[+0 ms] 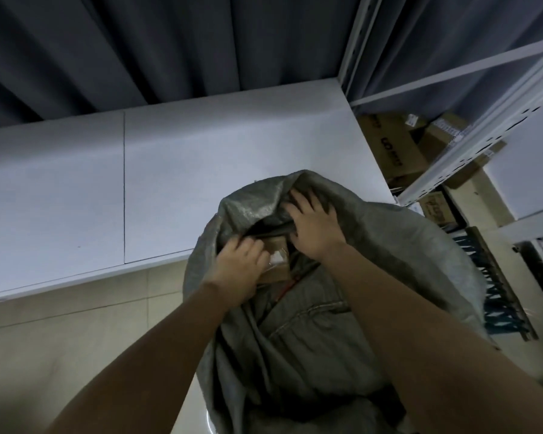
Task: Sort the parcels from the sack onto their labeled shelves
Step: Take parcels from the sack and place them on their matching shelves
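Observation:
A large grey woven sack (389, 245) stands before me with its mouth open. Inside the mouth lies a brown cardboard parcel (278, 270) with a white label under clear tape. My left hand (237, 270) reaches into the mouth, its fingers curled round the parcel's left side. Further back, my right hand (314, 227) presses its spread fingers on the dark folded fabric at the far rim of the sack. Most of the parcel is hidden by the sack and my hands.
A white table (138, 189) stretches behind the sack, with a dark curtain (138, 42) above it. A white metal shelf rack (470, 145) at the right holds several cardboard boxes (395, 145). A pale tiled floor (76, 339) lies at lower left.

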The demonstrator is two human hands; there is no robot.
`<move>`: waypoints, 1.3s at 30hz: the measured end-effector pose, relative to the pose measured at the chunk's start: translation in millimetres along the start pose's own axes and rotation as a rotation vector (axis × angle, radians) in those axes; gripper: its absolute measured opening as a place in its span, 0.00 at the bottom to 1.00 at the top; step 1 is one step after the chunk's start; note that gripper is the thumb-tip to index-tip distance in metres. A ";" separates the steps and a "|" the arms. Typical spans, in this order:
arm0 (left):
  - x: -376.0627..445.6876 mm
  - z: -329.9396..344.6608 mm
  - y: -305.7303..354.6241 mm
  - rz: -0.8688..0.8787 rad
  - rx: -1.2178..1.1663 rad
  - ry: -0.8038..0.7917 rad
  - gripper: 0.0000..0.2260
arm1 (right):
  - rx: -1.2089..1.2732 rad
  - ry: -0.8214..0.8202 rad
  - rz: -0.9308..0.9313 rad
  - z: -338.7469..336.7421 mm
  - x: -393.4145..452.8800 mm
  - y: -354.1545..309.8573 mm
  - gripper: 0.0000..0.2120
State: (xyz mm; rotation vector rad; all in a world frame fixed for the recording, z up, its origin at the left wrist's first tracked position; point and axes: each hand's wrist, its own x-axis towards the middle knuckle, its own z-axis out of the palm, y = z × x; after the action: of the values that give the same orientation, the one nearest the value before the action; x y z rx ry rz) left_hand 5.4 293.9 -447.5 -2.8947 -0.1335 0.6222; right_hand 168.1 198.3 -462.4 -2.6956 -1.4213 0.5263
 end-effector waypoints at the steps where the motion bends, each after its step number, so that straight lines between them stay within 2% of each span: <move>1: 3.7 4.0 6.1 0.026 -0.031 -0.040 0.34 | -0.014 -0.030 0.007 3.4 -0.3 1.6 0.28; 3: 14.7 11.8 14.1 -0.049 -0.076 -0.141 0.46 | -0.017 -0.074 0.009 11.3 -2.8 3.1 0.27; 5: 25.5 19.5 18.8 -0.120 -0.110 -0.179 0.50 | -0.023 -0.095 -0.009 20.3 -7.9 3.0 0.28; 8: 36.8 26.7 24.3 -0.159 -0.074 -0.162 0.46 | 0.005 -0.094 -0.018 33.6 -16.3 7.5 0.32; 10: 37.8 29.0 24.5 -0.168 -0.055 -0.093 0.43 | 0.034 -0.092 -0.017 38.6 -20.4 10.6 0.33; 12: 32.7 30.3 24.1 -0.134 -0.085 -0.011 0.43 | 0.075 -0.090 -0.015 39.5 -24.7 12.8 0.32; 15: 16.0 25.5 20.7 -0.095 -0.245 0.146 0.48 | 0.187 -0.030 -0.018 32.7 -36.8 15.7 0.29; 17: -1.7 16.6 18.9 -0.128 -0.393 0.169 0.50 | 0.328 0.046 0.022 25.5 -52.7 14.8 0.23; 20: -29.8 -4.1 17.0 -0.273 -0.738 0.125 0.51 | 0.680 0.104 0.265 6.2 -87.4 8.1 0.15; 22: -50.9 -28.4 16.0 -0.407 -1.129 0.129 0.48 | 0.956 0.088 0.485 -18.3 -114.0 0.3 0.14; 23: -62.3 -45.0 16.8 -0.467 -1.324 0.153 0.42 | 1.093 0.073 0.581 -33.2 -127.7 -2.7 0.16; 25: -83.2 -74.0 21.6 -0.551 -1.621 0.205 0.26 | 1.361 0.031 0.712 -56.8 -150.9 -5.7 0.23; 27: -107.8 -107.2 24.4 -0.584 -1.865 0.186 0.14 | 1.624 -0.045 0.773 -87.8 -174.9 -11.2 0.29; 29: -129.8 -138.1 26.5 -0.593 -2.071 0.066 0.13 | 1.694 -0.098 0.725 -120.2 -195.9 -18.9 0.32; 32: -152.2 -175.1 27.4 -0.590 -2.187 -0.055 0.16 | 1.756 -0.106 0.609 -156.5 -222.2 -30.2 0.36; 35: -167.3 -207.9 27.3 -0.559 -2.206 -0.034 0.15 | 1.802 -0.009 0.537 -195.0 -242.7 -37.6 0.41; 37: -174.3 -232.2 29.0 -0.537 -2.141 -0.018 0.14 | 1.651 0.126 0.493 -220.1 -254.6 -42.6 0.43; 39: -179.4 -257.1 29.5 -0.529 -2.082 0.033 0.12 | 1.397 0.330 0.471 -241.8 -263.2 -49.0 0.48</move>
State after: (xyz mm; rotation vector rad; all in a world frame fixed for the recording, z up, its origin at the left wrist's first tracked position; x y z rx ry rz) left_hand -49.5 203.0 -151.0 -3.8112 -2.9263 0.2072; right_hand 69.5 41.1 -153.0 -1.7195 -0.0847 0.6715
